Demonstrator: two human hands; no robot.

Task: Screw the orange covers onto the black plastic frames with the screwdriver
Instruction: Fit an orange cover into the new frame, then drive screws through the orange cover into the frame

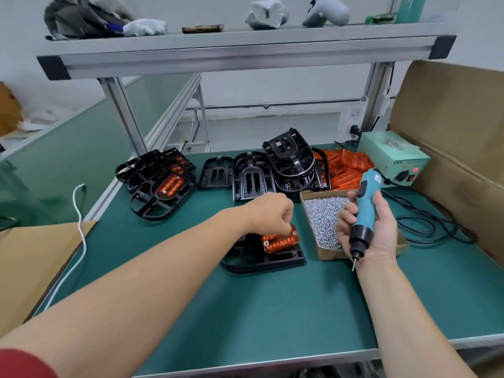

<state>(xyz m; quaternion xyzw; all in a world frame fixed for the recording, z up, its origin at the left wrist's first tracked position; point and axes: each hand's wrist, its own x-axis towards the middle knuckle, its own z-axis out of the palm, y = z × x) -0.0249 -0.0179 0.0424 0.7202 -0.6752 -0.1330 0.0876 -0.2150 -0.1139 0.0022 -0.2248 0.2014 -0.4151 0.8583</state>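
Note:
A black plastic frame [270, 259] lies on the green mat in front of me with an orange cover [278, 242] set on it. My left hand [268, 215] hovers over the cover's far edge, its fingers curled down and pinching at the cover's right corner; what it pinches is too small to tell. My right hand [368, 227] grips a teal electric screwdriver [364, 211], tip pointing down, just right of the frame. A cardboard box of small silver screws [324, 216] sits between the hands.
Finished frames with orange covers [161, 184] are stacked at the back left. Bare black frames [272, 170] and loose orange covers [346, 165] pile at the back. A green power supply [392, 159], a black cable [433, 225] and a large cardboard box [458, 137] stand on the right.

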